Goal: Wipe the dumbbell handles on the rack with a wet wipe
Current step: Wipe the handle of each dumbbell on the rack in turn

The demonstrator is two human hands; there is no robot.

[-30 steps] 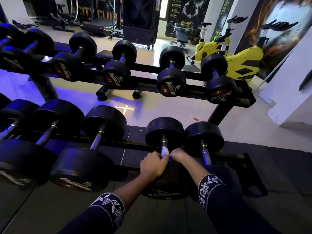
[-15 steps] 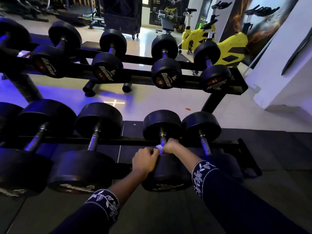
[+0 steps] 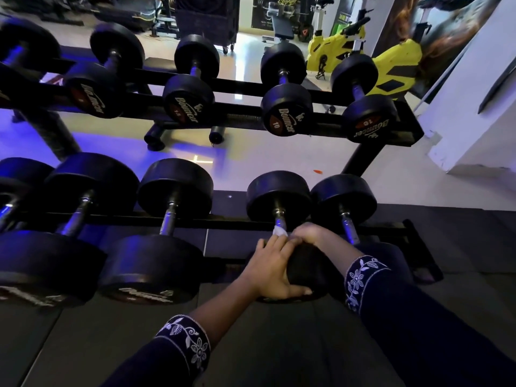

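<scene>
**Item:** dumbbell (image 3: pixel 279 195), lower tier of the rack (image 3: pixel 223 223), second from the right end, lying near-to-far across two black rails.

**Heads:** round, matt black, rubber-like, with softened edges.

**Handle** (image 3: pixel 279 216)**:** slim bright metal bar with a collar at the far head. Only its far part shows.

**Wet wipe** (image 3: pixel 280 231)**:** small white crumpled wad against the handle, held in the right hand (image 3: pixel 310 233), whose fingers are curled tight round wipe and bar.

**Left hand** (image 3: pixel 275 269)**:** laid flat over the near head, fingers spread and fairly straight, thumb along the near face, clasping nothing.

**Clearance:** right neighbour (image 3: pixel 344 195) sits just beside, the far heads almost touching. Left neighbour (image 3: pixel 174 188) is well apart, with bare rail between.

**Above, farther off:** upper-tier dumbbell (image 3: pixel 286 111) marked "Bouncer 10".

**Near side:** dark, smooth floor mat (image 3: pixel 251 344).
</scene>
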